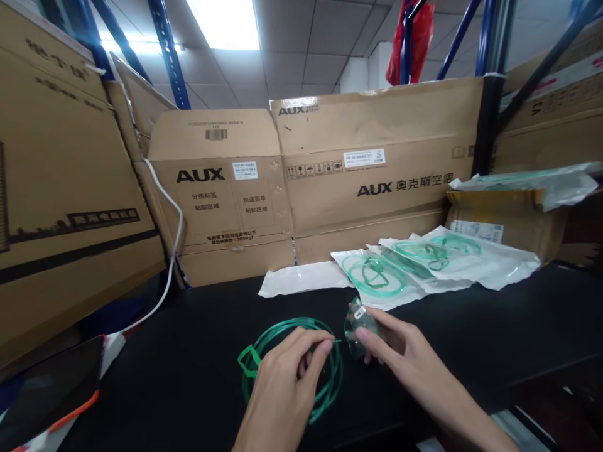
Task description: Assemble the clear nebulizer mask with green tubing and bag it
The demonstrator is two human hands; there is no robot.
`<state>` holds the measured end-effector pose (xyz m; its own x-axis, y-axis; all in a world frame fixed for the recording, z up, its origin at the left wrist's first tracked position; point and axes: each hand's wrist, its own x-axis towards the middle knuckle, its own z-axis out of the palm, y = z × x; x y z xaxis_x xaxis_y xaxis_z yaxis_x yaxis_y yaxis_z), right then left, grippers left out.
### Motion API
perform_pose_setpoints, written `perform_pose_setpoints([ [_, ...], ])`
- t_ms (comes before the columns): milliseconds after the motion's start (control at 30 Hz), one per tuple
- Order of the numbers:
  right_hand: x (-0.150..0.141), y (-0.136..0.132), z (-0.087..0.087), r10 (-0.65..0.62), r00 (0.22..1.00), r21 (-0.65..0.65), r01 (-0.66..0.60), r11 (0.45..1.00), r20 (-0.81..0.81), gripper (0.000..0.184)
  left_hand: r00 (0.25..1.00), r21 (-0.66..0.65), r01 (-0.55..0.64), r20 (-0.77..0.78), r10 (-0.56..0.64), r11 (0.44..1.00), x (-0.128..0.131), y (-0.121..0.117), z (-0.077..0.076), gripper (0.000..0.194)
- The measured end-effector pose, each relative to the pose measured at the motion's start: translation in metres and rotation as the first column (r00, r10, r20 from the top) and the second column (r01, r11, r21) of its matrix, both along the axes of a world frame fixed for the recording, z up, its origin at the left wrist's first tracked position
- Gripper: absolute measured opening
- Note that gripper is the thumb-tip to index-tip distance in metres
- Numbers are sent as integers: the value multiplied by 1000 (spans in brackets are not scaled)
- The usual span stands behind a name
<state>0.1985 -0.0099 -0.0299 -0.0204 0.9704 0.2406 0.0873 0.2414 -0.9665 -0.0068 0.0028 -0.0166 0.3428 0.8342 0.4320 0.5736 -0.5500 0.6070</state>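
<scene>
A coil of green tubing (264, 342) lies on the black table (188, 351) in front of me. My left hand (287, 376) rests over the coil, its fingers pinched on the tube's end near the mask. My right hand (400, 355) holds a clear plastic mask (358, 323) upright beside the coil, thumb and fingers closed round it.
Several sealed white pouches with green tubing (424, 263) lie behind my hands, and one flat empty pouch (301, 279). Big cardboard boxes (330, 176) wall off the back and left. A white cable (172, 251) hangs at left. A phone (47, 389) sits at the near-left corner.
</scene>
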Motion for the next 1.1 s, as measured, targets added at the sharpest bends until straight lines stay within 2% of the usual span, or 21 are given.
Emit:
perform_pose_setpoints([
  [200, 1, -4, -3, 88, 991, 25, -86, 996, -99, 38, 998, -3, 23, 54, -23, 1000, 0, -2, -3, 19],
  [467, -2, -6, 0, 92, 995, 2, -92, 996, -31, 33, 991, -31, 99, 93, -96, 995, -1, -4, -2, 20],
  [700, -2, -9, 2, 48, 998, -16, -47, 999, 39, 34, 994, -35, 83, 78, -80, 996, -3, -6, -3, 20],
  [867, -2, -11, 1, 53, 998, -17, -52, 998, 23, 35, 994, -37, 72, 87, -68, 997, -2, -7, -2, 19],
  [1100, -2, -8, -1, 64, 998, -29, -65, 997, -10, 39, 987, -60, 131, 101, -125, 990, -1, -6, -3, 17],
])
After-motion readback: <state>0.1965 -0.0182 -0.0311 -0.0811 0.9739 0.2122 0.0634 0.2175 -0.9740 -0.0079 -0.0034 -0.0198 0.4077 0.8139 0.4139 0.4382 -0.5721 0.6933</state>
